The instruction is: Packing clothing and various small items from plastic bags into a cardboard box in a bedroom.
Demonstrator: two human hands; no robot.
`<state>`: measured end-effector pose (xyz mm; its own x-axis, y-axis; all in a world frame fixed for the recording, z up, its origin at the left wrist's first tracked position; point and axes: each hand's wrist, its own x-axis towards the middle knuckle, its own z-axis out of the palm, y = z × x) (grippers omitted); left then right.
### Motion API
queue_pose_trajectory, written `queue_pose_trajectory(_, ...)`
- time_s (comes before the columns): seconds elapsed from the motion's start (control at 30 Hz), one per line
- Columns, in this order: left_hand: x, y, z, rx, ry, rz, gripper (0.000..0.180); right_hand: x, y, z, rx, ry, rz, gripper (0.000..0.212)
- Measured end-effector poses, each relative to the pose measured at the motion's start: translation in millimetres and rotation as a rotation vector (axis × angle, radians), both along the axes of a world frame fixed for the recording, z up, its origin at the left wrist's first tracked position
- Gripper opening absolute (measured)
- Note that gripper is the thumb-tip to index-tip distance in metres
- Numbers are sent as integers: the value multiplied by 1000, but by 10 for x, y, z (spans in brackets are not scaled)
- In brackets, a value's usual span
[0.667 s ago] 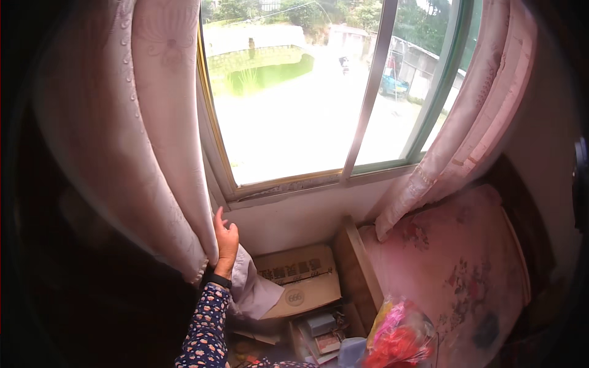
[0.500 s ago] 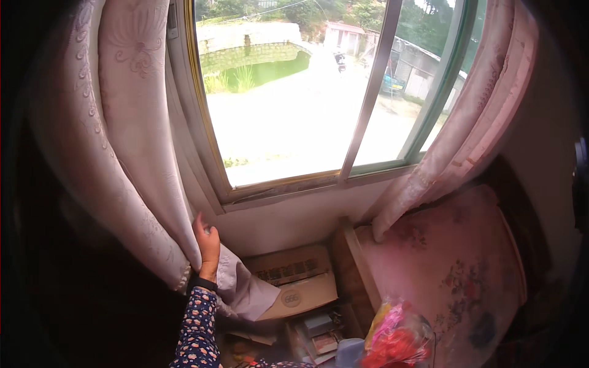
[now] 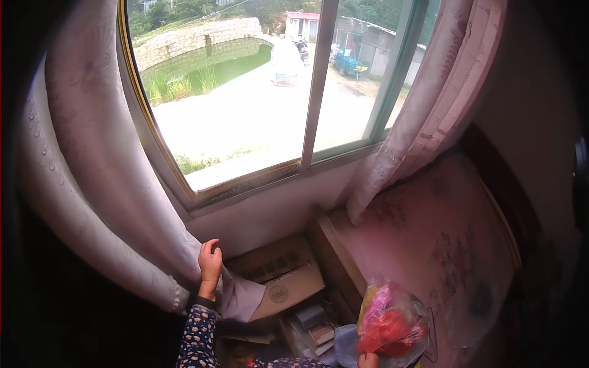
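My left hand [image 3: 210,264], in a dark floral sleeve, is at the right edge of the pale embroidered curtain [image 3: 116,165] on the left. Its fingers are curled at the fabric, and the cloth spreads out below the wrist. At the bottom edge only part of my right hand [image 3: 368,360] shows. Its fingers are pressed together on the lower side of a clear plastic bag [image 3: 392,322] with red, pink and yellow contents. A bluish translucent plastic piece [image 3: 346,343] sits beside that bag.
Ahead is a sliding window [image 3: 233,104]; another curtain [image 3: 423,104] hangs at its right. Below the sill lies a brown cardboard box [image 3: 300,285], with small boxes [image 3: 313,319] nearer me. A wooden edge [image 3: 334,245] borders a pink floral cloth surface [image 3: 423,227] on the right.
My view has shifted, moving the window leftward in the picture. My left hand's fingers have curled more at the curtain. My right hand has come into view at the plastic bag.
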<state>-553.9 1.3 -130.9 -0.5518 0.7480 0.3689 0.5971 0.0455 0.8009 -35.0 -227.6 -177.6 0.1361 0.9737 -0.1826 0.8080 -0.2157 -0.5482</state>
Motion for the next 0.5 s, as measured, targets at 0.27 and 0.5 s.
queue_pose_trajectory(0.27,1179,-228,-157,-191,-4,-390,21,180,-186,-324,-80,-49,-60,19)
queue_pose_trajectory(0.5,2013,-827,-627,-465,-198,-697,20,119,-317,-132,-24,230,-237,18)
